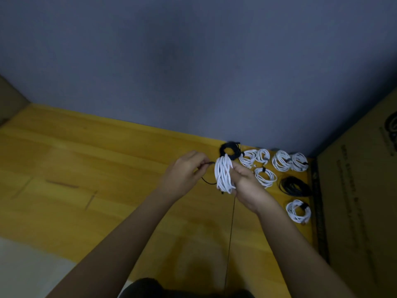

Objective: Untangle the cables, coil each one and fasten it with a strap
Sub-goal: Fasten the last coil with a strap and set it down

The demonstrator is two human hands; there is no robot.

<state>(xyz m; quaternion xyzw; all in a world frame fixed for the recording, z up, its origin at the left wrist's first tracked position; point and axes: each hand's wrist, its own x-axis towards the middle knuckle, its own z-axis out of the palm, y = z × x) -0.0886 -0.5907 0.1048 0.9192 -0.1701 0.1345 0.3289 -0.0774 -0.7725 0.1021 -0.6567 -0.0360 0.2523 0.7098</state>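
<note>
My right hand (pixel 247 186) grips a white coiled cable (pixel 223 174), held upright above the yellow wooden table (pixel 107 168). My left hand (pixel 184 171) pinches a thin black strap (pixel 206 166) just left of the coil; the strap loops down and runs toward the coil's lower part. A thin dark cable (pixel 231 233) hangs down from the coil toward me.
Several white strapped coils (pixel 281 161) lie at the table's far right, with a black coil (pixel 229 149) behind my hands and another black coil (pixel 294 186) near the right edge. A cardboard box (pixel 361 201) stands on the right, a grey wall behind.
</note>
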